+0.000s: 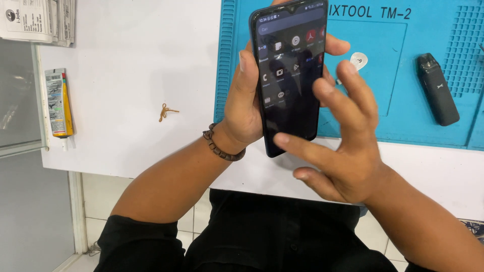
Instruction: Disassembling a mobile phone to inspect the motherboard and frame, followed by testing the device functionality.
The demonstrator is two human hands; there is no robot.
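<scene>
A black smartphone [291, 70] with a lit screen of app icons stands upright above the table edge. My left hand [247, 100] grips it from the left side, thumb along the edge, fingertips showing past the right side. A beaded bracelet [220, 148] circles that wrist. My right hand [340, 136] hovers in front of the phone's lower right with fingers spread; one fingertip lies against the bottom of the screen. It holds nothing.
A blue silicone work mat [398, 75] covers the white table's [126, 100] right part. On the mat lie a small black device [437, 89] and a white pick [358, 60]. A glue tube [59, 103] and a knotted rubber band [166, 112] sit to the left. Papers [38, 20] lie at top left.
</scene>
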